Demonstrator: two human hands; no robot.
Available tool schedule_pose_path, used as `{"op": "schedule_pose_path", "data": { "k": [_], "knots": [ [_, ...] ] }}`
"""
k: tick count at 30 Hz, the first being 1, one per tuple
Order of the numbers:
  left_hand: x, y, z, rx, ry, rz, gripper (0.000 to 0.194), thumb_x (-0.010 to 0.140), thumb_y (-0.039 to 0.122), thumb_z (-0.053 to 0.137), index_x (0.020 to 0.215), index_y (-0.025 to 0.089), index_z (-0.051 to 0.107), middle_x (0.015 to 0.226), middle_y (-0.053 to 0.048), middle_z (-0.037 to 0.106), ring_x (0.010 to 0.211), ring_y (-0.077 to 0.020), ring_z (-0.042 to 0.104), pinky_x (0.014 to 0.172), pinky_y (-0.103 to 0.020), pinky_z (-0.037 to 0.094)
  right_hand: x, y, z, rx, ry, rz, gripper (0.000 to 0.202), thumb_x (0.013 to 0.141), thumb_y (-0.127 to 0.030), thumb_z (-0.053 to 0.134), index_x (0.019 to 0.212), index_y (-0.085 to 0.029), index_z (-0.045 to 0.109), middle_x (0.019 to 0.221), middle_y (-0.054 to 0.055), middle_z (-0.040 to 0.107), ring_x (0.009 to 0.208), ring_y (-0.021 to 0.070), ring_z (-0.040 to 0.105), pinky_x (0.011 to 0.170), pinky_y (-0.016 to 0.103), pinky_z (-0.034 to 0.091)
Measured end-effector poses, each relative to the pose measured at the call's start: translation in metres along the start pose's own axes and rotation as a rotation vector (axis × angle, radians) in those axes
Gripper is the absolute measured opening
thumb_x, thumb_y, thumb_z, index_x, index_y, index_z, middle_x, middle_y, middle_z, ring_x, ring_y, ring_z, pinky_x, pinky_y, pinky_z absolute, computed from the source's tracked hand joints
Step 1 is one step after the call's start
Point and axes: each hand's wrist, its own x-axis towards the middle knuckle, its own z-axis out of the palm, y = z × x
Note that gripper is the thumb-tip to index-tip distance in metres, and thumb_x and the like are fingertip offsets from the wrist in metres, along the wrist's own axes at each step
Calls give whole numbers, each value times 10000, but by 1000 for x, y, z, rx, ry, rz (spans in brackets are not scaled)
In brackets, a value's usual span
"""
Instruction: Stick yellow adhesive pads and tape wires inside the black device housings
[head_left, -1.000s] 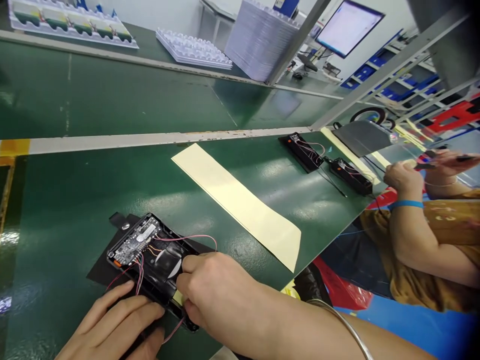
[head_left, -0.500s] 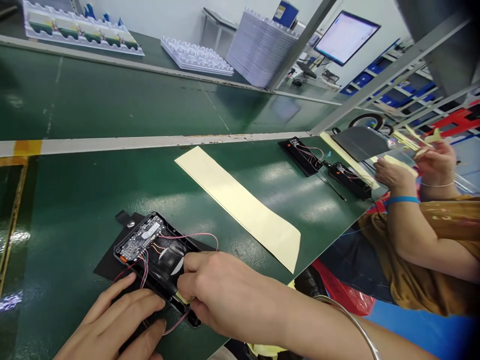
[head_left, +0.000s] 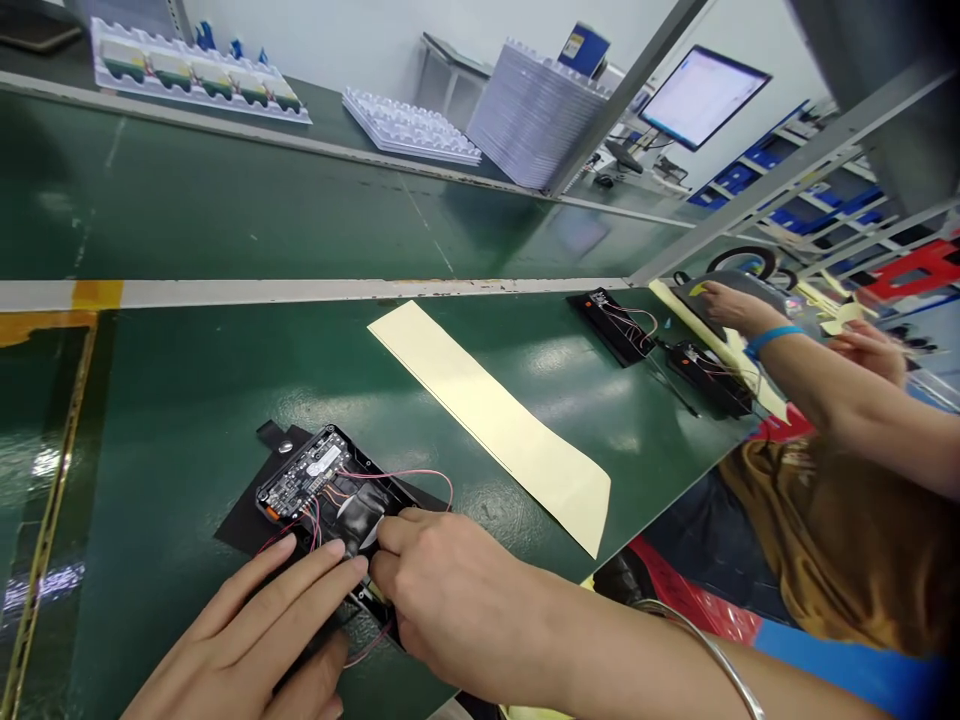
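A black plastic housing [head_left: 360, 462], uncovered, lies on the green table on a dark flap with a snap button. Inside it are a circuit board [head_left: 304, 475] at the upper left and a black-wrapped part [head_left: 363, 512] beside it. Thin pink and red wires [head_left: 431, 472] loop over the edges. My left hand [head_left: 262, 630] rests with fingers stretched out on the near side of the housing, fingertips at the wrapped part. My right hand [head_left: 439, 590] is closed at the housing's lower right inside; what its fingers pinch is hidden beneath them.
A long pale-yellow strip [head_left: 495, 425] lies right of the housing. Two similar black units [head_left: 611, 325] with wires lie farther right, near a co-worker's hands [head_left: 739, 308]. Behind the ledge stand stacked white trays [head_left: 536, 110] and a metal post [head_left: 630, 95].
My left fingers have moved farther over the housing, onto the wrapped part. The right hand keeps its place on the housing. The co-worker's hand has reached farther away. The view has shifted slightly.
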Motion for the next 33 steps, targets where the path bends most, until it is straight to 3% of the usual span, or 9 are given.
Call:
{"op": "schedule_pose_path", "data": {
  "k": [6, 13, 19, 24, 33],
  "knots": [
    [-1, -6, 7, -28, 2, -43, 206, 947, 370, 521, 867, 273, 685, 1281, 34, 643, 1275, -150, 518, 1252, -377, 147, -3, 3, 7, -154, 67, -43, 199, 743, -72, 658, 938, -94, 625, 878, 75, 588, 812, 233, 504, 617, 357, 412],
    [4, -4, 4, -39, 2, -46, 254, 967, 371, 487, 853, 281, 695, 1232, 32, 665, 1245, -135, 536, 1248, -367, 146, -7, 0, -10, -48, -21, -28, 140, 746, -7, 648, 829, -118, 633, 746, 29, 580, 706, 185, 488, 483, 319, 341],
    [5, -4, 7, -42, -2, -59, 253, 961, 394, 498, 859, 294, 707, 1185, 28, 676, 1248, -142, 527, 1242, -355, 150, 5, -7, -9, -86, 33, -51, 120, 747, -33, 671, 726, -149, 646, 664, 36, 608, 626, 178, 504, 461, 315, 329],
    [4, -4, 6, -40, -11, -51, 244, 951, 360, 495, 866, 293, 714, 1204, 13, 664, 1261, -164, 513, 1233, -368, 153, 3, -5, -15, -69, -101, -22, 149, 695, -23, 713, 797, -117, 658, 749, 27, 625, 671, 172, 505, 452, 314, 347],
    [5, -5, 3, -34, -55, -39, 179, 923, 403, 543, 888, 317, 696, 1251, 14, 628, 1298, -172, 472, 1230, -374, 137, 7, -2, -13, -54, -145, -13, 87, 779, -41, 652, 831, -111, 649, 763, 32, 608, 688, 179, 498, 451, 326, 295]
  ]
}}
